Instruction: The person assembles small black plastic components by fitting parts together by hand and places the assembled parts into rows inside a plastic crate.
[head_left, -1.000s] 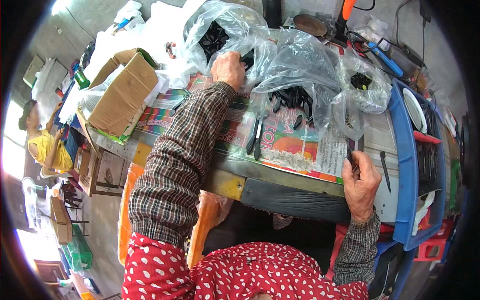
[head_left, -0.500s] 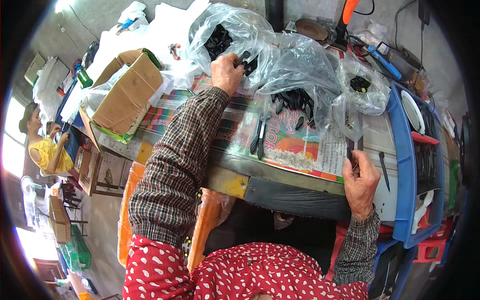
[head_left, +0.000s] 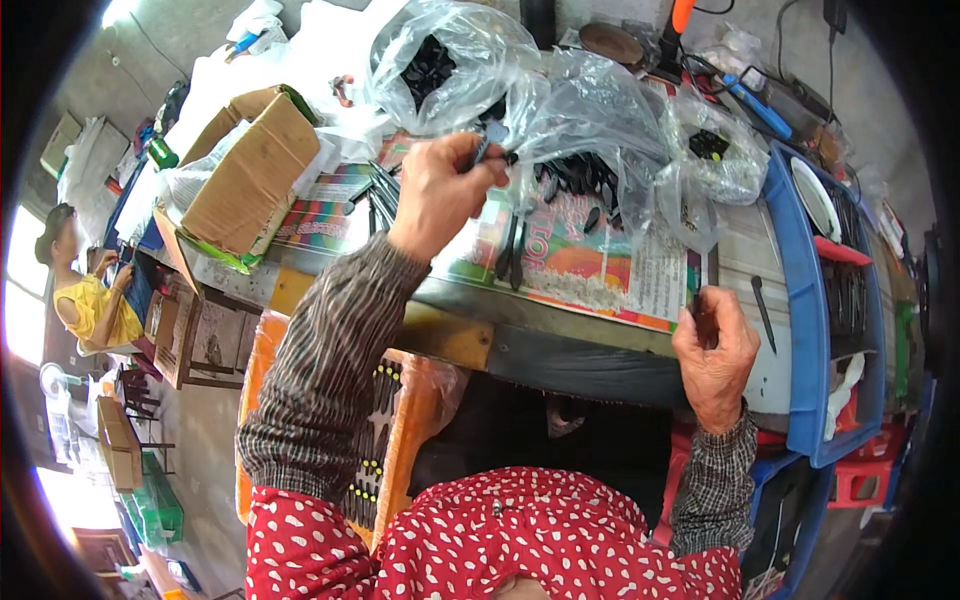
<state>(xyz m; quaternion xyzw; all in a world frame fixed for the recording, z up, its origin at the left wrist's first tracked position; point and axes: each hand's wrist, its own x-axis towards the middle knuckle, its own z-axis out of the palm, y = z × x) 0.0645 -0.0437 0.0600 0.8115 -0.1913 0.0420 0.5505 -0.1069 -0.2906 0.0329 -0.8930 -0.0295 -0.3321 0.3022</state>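
My left hand [head_left: 440, 192] is raised over the bench, thumb and fingers pinching a small black piece [head_left: 484, 152] whose exact kind I cannot make out. Just beyond it lies an open clear plastic bag with black parts [head_left: 428, 68]. To its right, another bag spills slim black pieces [head_left: 580, 180] onto the printed sheet [head_left: 645, 275]. My right hand [head_left: 718, 350] is at the bench's front edge, fingertips closed on a small dark object mostly hidden by them. Two long black pieces [head_left: 511, 250] lie between the hands, and several more [head_left: 380, 200] sit beside my left wrist.
A cardboard box [head_left: 250, 175] stands at the left. A blue tray [head_left: 800, 300] with black parts is on the right, near a single black stick [head_left: 764, 312]. An orange crate [head_left: 400, 440] with yellow-tipped black pieces stands below the bench. A person in yellow [head_left: 100, 310] sits far left.
My left hand has come back from the bag of black parts toward me, carrying a small black piece. The black pieces beside its wrist are now uncovered. My right hand has barely moved.
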